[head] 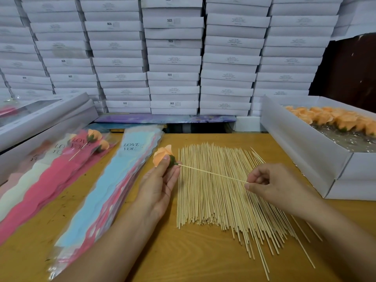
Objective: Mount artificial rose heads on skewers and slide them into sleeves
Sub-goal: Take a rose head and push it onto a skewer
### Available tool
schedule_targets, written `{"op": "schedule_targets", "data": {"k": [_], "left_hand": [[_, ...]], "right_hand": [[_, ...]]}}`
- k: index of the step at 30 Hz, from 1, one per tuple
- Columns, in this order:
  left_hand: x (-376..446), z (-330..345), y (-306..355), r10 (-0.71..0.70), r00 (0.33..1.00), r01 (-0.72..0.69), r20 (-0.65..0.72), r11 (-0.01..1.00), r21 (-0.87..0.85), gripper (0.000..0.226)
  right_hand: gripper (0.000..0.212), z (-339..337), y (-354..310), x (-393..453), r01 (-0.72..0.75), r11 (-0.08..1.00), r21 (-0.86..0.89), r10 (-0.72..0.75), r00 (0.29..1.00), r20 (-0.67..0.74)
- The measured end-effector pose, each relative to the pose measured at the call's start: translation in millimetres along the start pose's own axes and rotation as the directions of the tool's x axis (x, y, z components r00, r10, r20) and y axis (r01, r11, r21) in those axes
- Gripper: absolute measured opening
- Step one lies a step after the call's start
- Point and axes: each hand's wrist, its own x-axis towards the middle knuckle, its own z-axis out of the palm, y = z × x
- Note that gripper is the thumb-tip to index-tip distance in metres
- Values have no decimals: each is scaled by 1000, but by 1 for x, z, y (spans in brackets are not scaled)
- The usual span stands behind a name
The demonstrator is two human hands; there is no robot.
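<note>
My left hand (159, 183) holds an orange rose head (161, 156) by its petals and green base, above the table. A thin wooden skewer (211, 173) runs from the rose's base to the right, its far end pinched by my right hand (270, 183). Under both hands lies a wide pile of loose skewers (219, 196). A stack of blue and pink "LOVE YOU" sleeves (114, 184) lies left of my left hand. Further left, two finished roses (97, 140) sit in sleeves on a pink pile (40, 186).
An open white box (305, 151) of several orange rose heads (333, 119) stands at the right on the wooden table (193, 257). Flat white boxes (40, 119) lie at the far left. A wall of stacked white boxes (173, 58) fills the back.
</note>
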Motion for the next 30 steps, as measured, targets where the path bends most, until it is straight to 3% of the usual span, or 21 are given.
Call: {"op": "schedule_targets", "data": {"k": [11,19,22,25,30], "left_hand": [[0,-1,-2,4,1000,-4,-1,1000,9,19],[0,0,-3,5,1000,-5,-4,1000,18,22],[0,0,-1,11,1000,-11,1,1000,17,23],[0,0,-1,14,1000,-14,4,1000,14,23],[0,0,-2,14,1000,-14,13,1000,18,24]], "right_hand": [[12,2,3,-1,39,992,-118,-36,999,32],[29,6,8,1,51,984,-168,-42,998,56],[24,7,7,0,57,987,-148,-48,997,68],[6,5,4,0,50,993,-110,-49,999,14],[11,2,-1,-2,19,997,-72,-25,996,-90]]}}
